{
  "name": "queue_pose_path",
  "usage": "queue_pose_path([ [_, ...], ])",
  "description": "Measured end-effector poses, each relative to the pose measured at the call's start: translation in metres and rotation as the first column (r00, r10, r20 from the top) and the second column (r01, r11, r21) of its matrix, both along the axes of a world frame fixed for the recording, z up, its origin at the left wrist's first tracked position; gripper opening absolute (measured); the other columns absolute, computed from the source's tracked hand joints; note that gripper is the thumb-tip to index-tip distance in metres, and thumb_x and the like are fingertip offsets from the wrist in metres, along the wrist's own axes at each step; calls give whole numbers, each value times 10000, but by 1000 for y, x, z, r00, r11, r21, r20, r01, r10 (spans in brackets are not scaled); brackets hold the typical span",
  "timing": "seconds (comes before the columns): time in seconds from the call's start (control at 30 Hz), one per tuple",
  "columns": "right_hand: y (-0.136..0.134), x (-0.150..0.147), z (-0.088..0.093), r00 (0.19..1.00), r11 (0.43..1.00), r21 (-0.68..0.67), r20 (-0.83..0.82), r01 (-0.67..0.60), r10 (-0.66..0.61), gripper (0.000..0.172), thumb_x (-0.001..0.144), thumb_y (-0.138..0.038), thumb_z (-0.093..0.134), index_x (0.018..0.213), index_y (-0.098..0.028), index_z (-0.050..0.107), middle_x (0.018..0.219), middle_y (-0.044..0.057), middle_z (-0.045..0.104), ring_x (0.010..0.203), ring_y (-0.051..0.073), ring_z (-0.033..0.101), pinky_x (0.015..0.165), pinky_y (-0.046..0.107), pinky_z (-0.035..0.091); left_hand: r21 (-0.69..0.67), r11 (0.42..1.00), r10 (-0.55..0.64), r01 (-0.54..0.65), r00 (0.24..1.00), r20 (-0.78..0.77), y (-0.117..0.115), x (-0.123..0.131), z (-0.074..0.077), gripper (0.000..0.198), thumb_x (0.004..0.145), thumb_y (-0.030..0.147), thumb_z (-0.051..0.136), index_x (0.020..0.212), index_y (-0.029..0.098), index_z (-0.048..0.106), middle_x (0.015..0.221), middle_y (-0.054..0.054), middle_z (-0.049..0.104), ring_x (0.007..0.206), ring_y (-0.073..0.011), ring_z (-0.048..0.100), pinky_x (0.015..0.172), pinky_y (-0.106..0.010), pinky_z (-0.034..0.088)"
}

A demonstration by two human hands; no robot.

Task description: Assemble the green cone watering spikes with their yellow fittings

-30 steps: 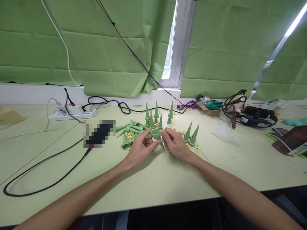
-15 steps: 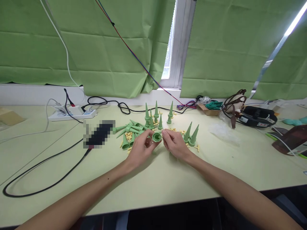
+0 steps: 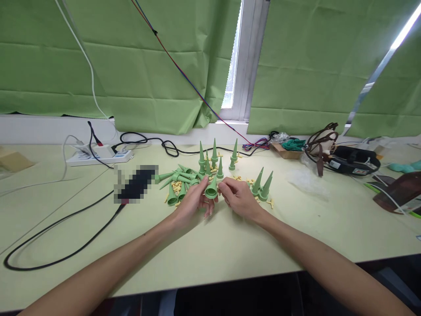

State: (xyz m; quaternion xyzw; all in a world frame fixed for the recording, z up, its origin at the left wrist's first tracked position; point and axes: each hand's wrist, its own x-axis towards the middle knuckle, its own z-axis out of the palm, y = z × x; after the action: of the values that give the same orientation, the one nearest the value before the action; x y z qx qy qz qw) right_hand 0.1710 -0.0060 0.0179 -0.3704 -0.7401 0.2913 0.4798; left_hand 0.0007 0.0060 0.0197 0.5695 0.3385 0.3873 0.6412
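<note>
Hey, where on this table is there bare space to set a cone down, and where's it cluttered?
Bare table stretches from the left hand and right hand to the near edge, and in front of the plastic bag. Crowded: lying cones and standing cones beyond the hands.

- A single head-worn camera looks forward and down from the near edge of the table [image 3: 230,250].
- It faces the far green curtains [image 3: 148,79].
- The left hand [image 3: 194,202], right hand [image 3: 241,199] and green cone [image 3: 211,189] sit centre-frame, fairly near.

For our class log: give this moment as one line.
left hand holds green cone | right hand beside it | upright cones behind
</note>
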Motion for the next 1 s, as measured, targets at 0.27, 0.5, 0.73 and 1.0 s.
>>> queue_pose_path([
  [0.27,3,1,-3,999,1000,21,41,17,-18,343,987,-376,433,694,-198,453,548,-60,391,511,95,347,542,243,296,96,995,-13,11,1000,22,1,-4,-1,333,903,470,578,773,165,555,655,30,466,459,-103,545,404,-230,410],
  [0.5,3,0,-4,995,996,52,64,70,-73,392,988,-387,416,648,-200,369,583,-48,359,549,102,325,545,253,273,331,943,68,-20,988,-136,-4,-7,1,239,886,419,615,887,183,575,597,46,481,466,-97,500,444,-228,418],
  [0.73,3,-1,-3,993,994,50,69,95,-98,436,991,-396,391,615,-201,289,550,-47,297,530,103,274,531,270,237,601,794,310,-91,911,-273,-8,-4,-4,216,888,396,607,959,192,617,785,-10,580,550,-101,516,498,-236,433],
  [1.0,5,-1,-5,989,991,69,75,118,-123,436,999,-392,366,615,-196,300,550,-45,290,531,101,274,537,274,228,799,600,384,-42,891,-241,-10,-4,-7,127,922,287,569,1011,209,614,1035,-43,593,545,-56,460,517,-220,437],
])
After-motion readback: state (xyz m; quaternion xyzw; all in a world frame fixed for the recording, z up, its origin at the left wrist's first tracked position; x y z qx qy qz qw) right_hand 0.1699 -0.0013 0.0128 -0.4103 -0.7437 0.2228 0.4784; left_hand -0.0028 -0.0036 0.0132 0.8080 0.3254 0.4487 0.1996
